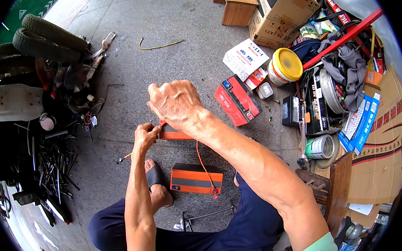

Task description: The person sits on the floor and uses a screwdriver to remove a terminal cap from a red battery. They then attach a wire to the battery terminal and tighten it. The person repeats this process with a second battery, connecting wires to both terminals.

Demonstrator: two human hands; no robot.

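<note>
My right hand is closed above an orange battery, its fingers curled round something mostly hidden, with a bit of red below. My left hand is closed at that battery's left end, thumb and fingers pinched on something too small to make out. A second orange battery lies between my feet. An orange wire runs from beside the upper battery down to a red fitting on the lower one. A short orange lead with a dark end shows left of my left wrist.
Tyres and metal parts pile up at left. A red battery, yellow-lidded bucket, boxes and clutter line the right, near a wooden chair. A yellow cord and wooden stool are farther back.
</note>
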